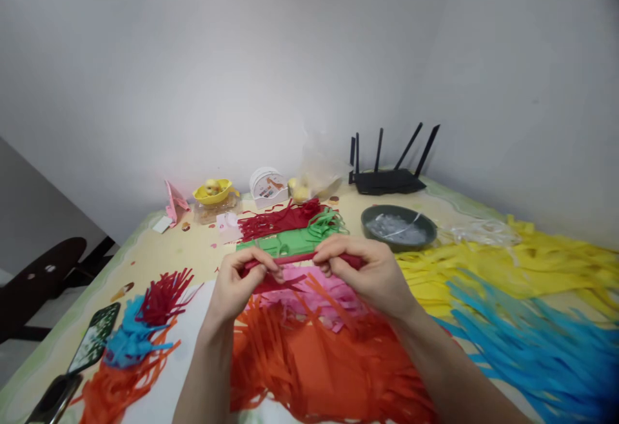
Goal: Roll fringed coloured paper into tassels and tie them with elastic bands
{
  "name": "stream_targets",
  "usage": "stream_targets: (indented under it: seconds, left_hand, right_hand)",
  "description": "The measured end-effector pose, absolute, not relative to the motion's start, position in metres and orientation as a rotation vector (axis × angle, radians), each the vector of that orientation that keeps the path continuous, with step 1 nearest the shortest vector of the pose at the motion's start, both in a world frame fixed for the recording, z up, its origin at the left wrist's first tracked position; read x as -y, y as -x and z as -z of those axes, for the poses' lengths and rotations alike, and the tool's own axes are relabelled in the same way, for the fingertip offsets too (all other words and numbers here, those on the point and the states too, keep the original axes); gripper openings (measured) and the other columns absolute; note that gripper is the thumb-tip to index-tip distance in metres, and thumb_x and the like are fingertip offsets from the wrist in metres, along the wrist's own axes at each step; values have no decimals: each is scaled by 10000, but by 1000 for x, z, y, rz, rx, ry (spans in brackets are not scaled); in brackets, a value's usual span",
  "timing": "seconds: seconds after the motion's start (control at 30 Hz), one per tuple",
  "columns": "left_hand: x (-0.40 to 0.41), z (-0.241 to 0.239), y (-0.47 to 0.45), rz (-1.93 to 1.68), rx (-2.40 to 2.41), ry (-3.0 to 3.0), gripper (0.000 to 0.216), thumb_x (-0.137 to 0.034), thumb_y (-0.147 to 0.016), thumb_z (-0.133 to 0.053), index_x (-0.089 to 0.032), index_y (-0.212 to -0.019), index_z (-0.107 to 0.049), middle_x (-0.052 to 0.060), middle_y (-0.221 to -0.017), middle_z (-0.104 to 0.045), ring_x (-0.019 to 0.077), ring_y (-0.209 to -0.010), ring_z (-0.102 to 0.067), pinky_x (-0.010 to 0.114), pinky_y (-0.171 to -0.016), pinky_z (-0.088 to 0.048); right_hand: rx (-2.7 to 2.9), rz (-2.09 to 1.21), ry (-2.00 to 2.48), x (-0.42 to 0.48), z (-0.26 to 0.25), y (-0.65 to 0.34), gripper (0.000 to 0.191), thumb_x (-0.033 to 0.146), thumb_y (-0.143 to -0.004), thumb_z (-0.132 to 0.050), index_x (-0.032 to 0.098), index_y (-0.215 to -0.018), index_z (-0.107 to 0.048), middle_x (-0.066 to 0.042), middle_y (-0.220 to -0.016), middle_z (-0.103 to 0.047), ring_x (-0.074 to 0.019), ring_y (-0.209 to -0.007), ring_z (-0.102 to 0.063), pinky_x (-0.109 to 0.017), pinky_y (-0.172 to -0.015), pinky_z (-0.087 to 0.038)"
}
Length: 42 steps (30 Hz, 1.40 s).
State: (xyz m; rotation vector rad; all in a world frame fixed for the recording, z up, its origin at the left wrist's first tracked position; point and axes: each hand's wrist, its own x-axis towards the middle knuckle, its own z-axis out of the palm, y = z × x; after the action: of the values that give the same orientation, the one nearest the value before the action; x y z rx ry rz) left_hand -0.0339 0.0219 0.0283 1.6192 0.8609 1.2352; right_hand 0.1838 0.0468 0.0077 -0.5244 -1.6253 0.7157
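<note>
Held level above the table, a strip of dark red fringed tissue paper (296,259) stretches between my two hands. My left hand (249,276) pinches its left part between thumb and fingers. The right part is gripped by my right hand (355,266), fingers curled. Loose red strands hang below the strip near my left hand. Beneath my hands lie pink fringed paper (329,298) and, nearer me, a large spread of orange fringed paper (319,366). Just beyond my hands is a green fringed sheet (275,243), with red fringed paper (280,219) behind it.
Finished-looking tassels in red, blue (130,340) and orange lie left, beside a phone (94,337). Yellow (464,269) and blue fringed paper (527,340) cover the right. A dark bowl (399,243), a black router (389,182), a white holder (269,187) and a yellow dish (213,196) stand farther back.
</note>
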Motion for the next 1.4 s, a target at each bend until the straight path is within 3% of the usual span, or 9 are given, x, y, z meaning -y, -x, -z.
stream_targets:
  seconds: [0.13,0.23,0.37,0.57,0.67,0.8,1.07,1.2,1.4]
  left_hand:
    - [-18,-38,38,-1030,-1093,-2059,109,-182,-843,-583,-171,-863,-690,98,-1099,-706,246,-1127,-596,363,-968,-433]
    - [-17,-37,31,-937,-1160,-2173,175,-219,-859,-594,-185,-998,-696,87,-1025,-726,214,-997,-642,334,-898,-462]
    - [-21,-31,27,-882,-1196,-2268,148,-248,-868,-597,-183,-862,-729,62,-788,-722,177,-746,-635,305,-754,-480]
    - [-32,-18,28,-1133,-1298,-2726,216,-165,-881,-557,-285,-973,-712,28,-859,-748,196,-884,-649,493,-1076,-267]
    - [-34,-10,23,-1241,-1228,-2767,254,-162,-865,-586,-333,-1010,-706,14,-952,-757,205,-991,-652,506,-1121,-197]
    - [-37,-1,20,-1341,-1235,-2741,258,-178,-861,-600,-338,-1037,-702,15,-1004,-755,219,-1061,-639,514,-1139,-154]
    - [-35,8,3,-1737,-1280,-2337,162,-190,-840,-625,-277,-929,-728,29,-878,-757,219,-967,-643,481,-1035,-354]
    - [-29,3,-6,-1596,-1209,-1916,180,-244,-868,-588,-231,-944,-750,77,-1027,-726,228,-1033,-627,397,-951,-455]
    - [-30,3,-17,-1447,-1026,-1555,222,-285,-867,-592,-189,-997,-743,86,-1152,-696,229,-1129,-602,356,-998,-441]
  right_hand:
    - [1910,-297,433,-45,-10,-183,220,24,-788,-526,175,-791,-685,-41,-756,-715,-136,-718,-668,-242,-683,-535]
    - [1991,-210,350,-42,-8,-179,220,39,-825,-498,178,-829,-669,-54,-783,-719,-139,-746,-667,-242,-691,-540]
    - [2056,-250,347,-40,-10,-186,209,63,-837,-502,177,-843,-677,-62,-799,-716,-148,-776,-667,-243,-709,-536]
    - [2016,-845,757,-50,-21,-205,383,340,-893,-546,185,-1240,-594,-90,-1115,-709,-217,-987,-663,-316,-837,-516]
    - [1965,-1157,775,-58,-16,-196,359,442,-917,-494,157,-948,-710,-77,-903,-749,-188,-785,-669,-288,-712,-505]
    - [1789,-1532,582,-62,-7,-176,352,490,-834,-607,159,-717,-636,-17,-625,-686,-119,-570,-592,-244,-606,-450]
    - [1574,-1443,494,-47,-5,-163,266,420,-809,-663,158,-771,-636,-11,-636,-689,-125,-614,-626,-246,-620,-465]
    - [1571,-1329,510,-45,-3,-161,205,367,-874,-588,167,-832,-610,-32,-720,-712,-139,-683,-640,-265,-667,-475]
    - [1571,-953,775,-41,2,-153,77,277,-905,-546,204,-884,-536,30,-657,-649,-123,-600,-592,-234,-608,-437]
